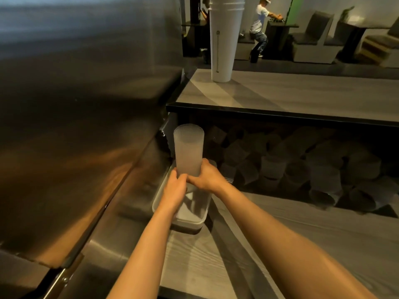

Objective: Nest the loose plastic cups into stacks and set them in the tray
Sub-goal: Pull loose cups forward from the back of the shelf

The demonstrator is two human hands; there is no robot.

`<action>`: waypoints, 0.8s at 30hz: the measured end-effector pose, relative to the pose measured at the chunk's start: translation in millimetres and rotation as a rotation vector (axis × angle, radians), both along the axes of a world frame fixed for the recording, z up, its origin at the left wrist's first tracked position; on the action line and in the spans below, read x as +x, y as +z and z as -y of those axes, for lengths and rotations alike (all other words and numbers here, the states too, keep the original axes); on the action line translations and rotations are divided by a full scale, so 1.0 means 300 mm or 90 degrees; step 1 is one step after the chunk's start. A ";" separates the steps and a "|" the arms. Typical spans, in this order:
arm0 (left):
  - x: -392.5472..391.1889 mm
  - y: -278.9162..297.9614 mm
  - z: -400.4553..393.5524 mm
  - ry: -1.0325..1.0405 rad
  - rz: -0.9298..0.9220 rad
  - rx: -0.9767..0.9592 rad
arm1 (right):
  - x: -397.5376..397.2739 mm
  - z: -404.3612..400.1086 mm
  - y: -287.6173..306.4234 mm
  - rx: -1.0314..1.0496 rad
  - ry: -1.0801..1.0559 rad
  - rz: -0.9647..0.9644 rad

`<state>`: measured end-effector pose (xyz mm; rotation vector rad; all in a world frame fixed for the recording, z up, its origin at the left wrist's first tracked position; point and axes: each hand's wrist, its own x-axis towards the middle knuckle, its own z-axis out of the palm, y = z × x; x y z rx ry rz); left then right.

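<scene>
- Both of your hands meet low on one frosted stack of cups (189, 149), which stands upright, a little tilted, over the far end of the tray (160, 207)
- Your left hand (174, 190) curls its fingers round the bottom of the stack from the left side; your right hand (205, 179) wraps it from the right, thumb toward you, so the two hands touch each other at the front of it
- Whether the foot of the stack already rests on the tray floor you cannot tell, since your hands cover it
- That tray is a pale, shallow rectangular bin lying lengthwise on the grey wood-grain counter (323, 238), tight against the stainless steel appliance (75, 115) on your left; its near half shows bare floor
- Many loose cups (280, 167) lie tumbled on their sides in a dark recess to the right of the tray, under the raised shelf (302, 98); they are dim and blurred, so their count is unclear
- One tall white stack (223, 39) of larger cups stands on the left end of that shelf, well apart from your hands
- Beyond the shelf, another person (260, 26) in a white top bends over a dark table (280, 26) among grey seats (317, 37)
</scene>
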<state>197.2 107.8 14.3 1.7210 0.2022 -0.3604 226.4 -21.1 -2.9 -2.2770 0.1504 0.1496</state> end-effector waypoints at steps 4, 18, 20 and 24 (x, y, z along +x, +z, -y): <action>0.043 -0.043 -0.008 0.019 0.004 0.009 | 0.031 -0.003 -0.016 -0.009 -0.001 -0.001; -0.152 0.026 0.063 0.025 0.088 0.174 | -0.281 0.319 -0.024 0.129 -0.111 0.241; -0.177 0.043 0.111 -0.002 0.102 0.167 | -0.368 0.412 -0.043 0.117 -0.155 0.250; -0.205 0.062 0.273 -0.095 0.166 0.101 | -0.586 0.642 -0.081 0.076 -0.272 0.235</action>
